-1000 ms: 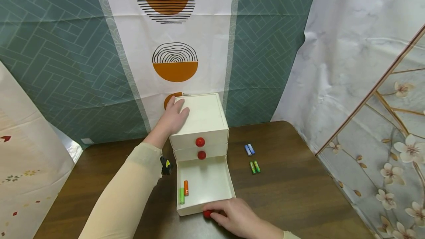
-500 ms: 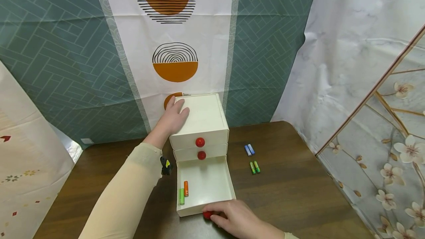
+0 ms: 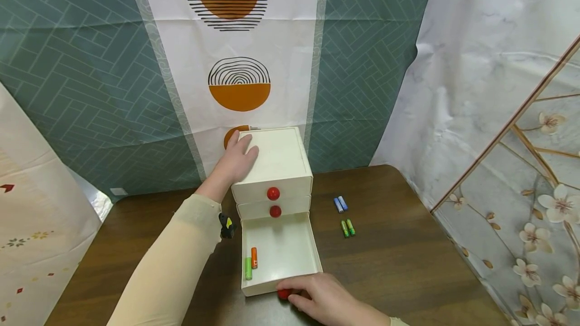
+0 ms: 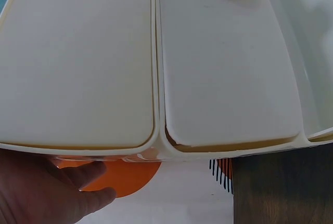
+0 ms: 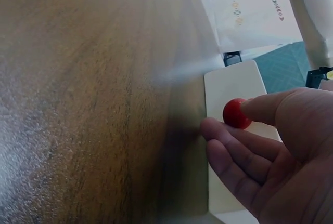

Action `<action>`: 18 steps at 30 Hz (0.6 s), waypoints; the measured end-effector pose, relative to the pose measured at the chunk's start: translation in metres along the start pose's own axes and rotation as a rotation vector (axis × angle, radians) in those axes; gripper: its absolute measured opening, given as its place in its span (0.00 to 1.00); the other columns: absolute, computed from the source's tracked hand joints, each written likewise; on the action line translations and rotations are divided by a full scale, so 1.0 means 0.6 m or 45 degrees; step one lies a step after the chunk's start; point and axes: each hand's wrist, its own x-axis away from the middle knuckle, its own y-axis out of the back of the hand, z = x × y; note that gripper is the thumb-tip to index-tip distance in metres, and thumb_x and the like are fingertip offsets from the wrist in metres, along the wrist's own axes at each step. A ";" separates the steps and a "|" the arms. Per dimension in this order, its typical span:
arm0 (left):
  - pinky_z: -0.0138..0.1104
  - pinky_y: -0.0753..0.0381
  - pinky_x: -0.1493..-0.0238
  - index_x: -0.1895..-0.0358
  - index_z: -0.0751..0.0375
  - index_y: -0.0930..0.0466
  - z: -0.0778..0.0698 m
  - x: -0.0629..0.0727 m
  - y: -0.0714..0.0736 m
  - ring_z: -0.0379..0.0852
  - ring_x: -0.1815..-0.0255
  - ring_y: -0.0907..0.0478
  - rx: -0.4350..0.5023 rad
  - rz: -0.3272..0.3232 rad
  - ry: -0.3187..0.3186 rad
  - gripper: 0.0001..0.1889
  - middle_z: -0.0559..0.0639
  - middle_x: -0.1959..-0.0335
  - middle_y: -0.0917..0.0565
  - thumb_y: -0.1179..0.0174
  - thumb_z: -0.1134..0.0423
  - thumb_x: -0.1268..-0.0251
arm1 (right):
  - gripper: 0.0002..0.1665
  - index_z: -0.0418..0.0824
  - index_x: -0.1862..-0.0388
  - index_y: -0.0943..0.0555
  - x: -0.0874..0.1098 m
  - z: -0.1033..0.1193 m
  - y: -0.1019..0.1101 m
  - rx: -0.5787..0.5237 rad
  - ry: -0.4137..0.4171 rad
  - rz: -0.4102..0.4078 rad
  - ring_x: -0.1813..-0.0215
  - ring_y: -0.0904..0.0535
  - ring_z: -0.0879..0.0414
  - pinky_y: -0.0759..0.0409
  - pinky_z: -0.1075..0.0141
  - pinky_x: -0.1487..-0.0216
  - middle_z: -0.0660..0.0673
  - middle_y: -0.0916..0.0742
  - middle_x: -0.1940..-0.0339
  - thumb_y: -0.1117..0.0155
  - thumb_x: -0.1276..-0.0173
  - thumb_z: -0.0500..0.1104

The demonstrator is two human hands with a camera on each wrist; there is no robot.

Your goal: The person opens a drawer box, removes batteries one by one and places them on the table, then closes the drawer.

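A white cabinet of small drawers [image 3: 278,157] stands on the table, and my left hand [image 3: 237,162] rests on the left edge of its top with the fingers spread. The bottom drawer [image 3: 287,250] is pulled out. Inside it, along the left side, lie an orange battery [image 3: 254,258] and a light green battery [image 3: 248,268]. With thumb and fingers, my right hand [image 3: 328,298] pinches the red knob [image 5: 237,114] on that drawer's front. The two drawers above are closed, each with a red knob, upper [image 3: 273,193] and lower [image 3: 275,211].
Two blue batteries [image 3: 341,204] and two green batteries [image 3: 348,228] lie on the brown wooden table [image 3: 385,265], right of the cabinet. A patterned cloth [image 3: 240,39] hangs behind the table, and a floral cloth [image 3: 521,235] borders it on the right.
The bottom drawer, its batteries and my right hand have shifted very slightly toward me. My left hand stays where it was on the cabinet.
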 end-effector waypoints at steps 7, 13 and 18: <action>0.64 0.52 0.14 0.08 0.58 0.49 0.000 0.001 0.000 0.63 0.08 0.62 -0.004 0.000 0.001 0.36 0.60 0.07 0.65 0.59 0.46 0.08 | 0.18 0.56 0.33 0.10 0.001 0.000 0.003 -0.035 -0.023 0.035 0.52 0.19 0.73 0.16 0.69 0.47 0.69 0.12 0.43 0.31 0.17 0.45; 0.64 0.52 0.14 0.08 0.59 0.49 -0.002 0.002 0.000 0.63 0.08 0.62 -0.006 0.000 0.000 0.36 0.60 0.07 0.66 0.60 0.46 0.08 | 0.21 0.58 0.28 0.12 0.007 0.009 0.015 -0.051 -0.079 0.101 0.53 0.20 0.71 0.17 0.68 0.46 0.68 0.12 0.39 0.30 0.17 0.47; 0.64 0.52 0.14 0.08 0.58 0.48 -0.002 0.000 -0.001 0.63 0.08 0.62 -0.008 0.000 0.002 0.36 0.59 0.07 0.65 0.59 0.46 0.08 | 0.20 0.58 0.30 0.11 0.012 0.016 0.029 -0.003 -0.080 0.103 0.54 0.20 0.70 0.18 0.69 0.50 0.67 0.12 0.41 0.29 0.17 0.49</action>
